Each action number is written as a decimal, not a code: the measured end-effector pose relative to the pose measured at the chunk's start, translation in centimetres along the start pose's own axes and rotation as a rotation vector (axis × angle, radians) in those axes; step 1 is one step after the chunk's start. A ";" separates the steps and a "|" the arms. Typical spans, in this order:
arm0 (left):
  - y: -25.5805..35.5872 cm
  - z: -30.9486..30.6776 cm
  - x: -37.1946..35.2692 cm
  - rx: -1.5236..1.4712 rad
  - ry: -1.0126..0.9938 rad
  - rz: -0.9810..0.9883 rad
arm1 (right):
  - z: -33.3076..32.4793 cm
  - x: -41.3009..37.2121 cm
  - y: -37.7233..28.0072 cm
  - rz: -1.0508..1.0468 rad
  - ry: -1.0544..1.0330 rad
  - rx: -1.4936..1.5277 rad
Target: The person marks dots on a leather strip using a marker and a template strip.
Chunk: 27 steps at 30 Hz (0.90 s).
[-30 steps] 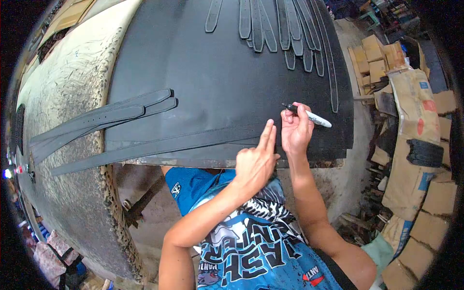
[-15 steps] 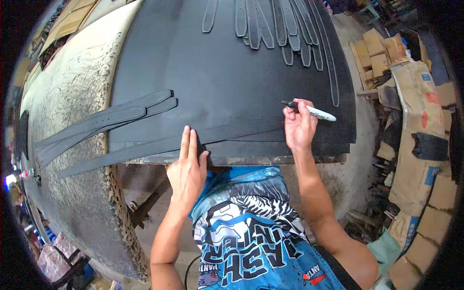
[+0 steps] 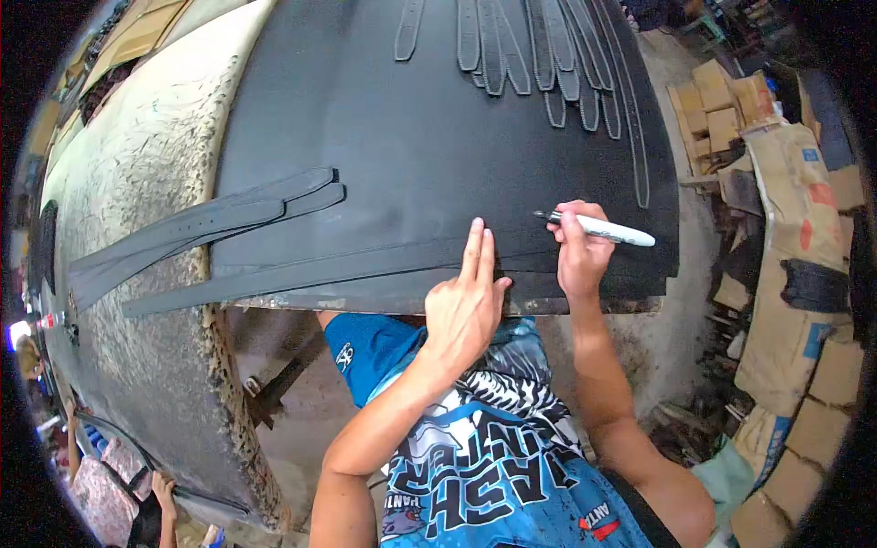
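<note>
A long black strap (image 3: 365, 262) lies along the near edge of the black-covered table (image 3: 384, 128). My left hand (image 3: 466, 297) rests on the strap near its right part, two fingers stretched out together and the thumb apart. My right hand (image 3: 583, 251) is closed around a white marker (image 3: 621, 232) with a black tip that points left, close to the strap's right end. Whether the tip touches the strap cannot be made out. Several black straps (image 3: 228, 212) lie overlapped at the left, their rounded ends on the black surface.
Several stitched straps (image 3: 493, 50) lie at the far side of the table. A worn pale slab (image 3: 137, 155) adjoins on the left. Cardboard boxes and brown wrapping (image 3: 790, 210) stand at the right. Another person's arm (image 3: 164, 498) shows at the lower left.
My left hand has slid right along the strap, nearer to my right hand. My right hand has moved slightly right and down with the marker. Another person's arm has come into view.
</note>
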<state>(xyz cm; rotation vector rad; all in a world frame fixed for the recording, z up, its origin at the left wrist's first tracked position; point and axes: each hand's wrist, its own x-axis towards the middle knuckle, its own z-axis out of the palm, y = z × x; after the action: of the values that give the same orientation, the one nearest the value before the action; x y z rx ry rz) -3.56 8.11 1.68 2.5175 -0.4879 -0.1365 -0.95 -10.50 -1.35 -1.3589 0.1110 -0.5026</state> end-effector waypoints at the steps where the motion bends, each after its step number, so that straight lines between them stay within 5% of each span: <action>1: 0.2 -0.2 0.1 -0.019 -0.002 -0.010 | -0.4 0.1 -0.2 -0.022 -0.020 -0.048; 7: -1.5 -1.1 -1.5 -0.018 0.046 -0.006 | -2.0 0.3 0.0 -0.009 -0.045 -0.199; 17: -2.5 -0.4 -2.6 -0.029 0.024 -0.026 | -1.5 -1.6 0.0 -0.093 -0.371 -0.443; 27: -2.6 -0.3 -2.6 -0.015 0.021 -0.022 | -1.0 -1.4 -0.3 -0.130 -0.400 -0.489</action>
<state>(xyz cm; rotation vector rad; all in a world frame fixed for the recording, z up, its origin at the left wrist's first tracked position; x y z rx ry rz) -5.12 11.21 0.50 2.5081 -0.4499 -0.1213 -2.64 -10.92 -1.61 -1.9304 -0.1965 -0.3098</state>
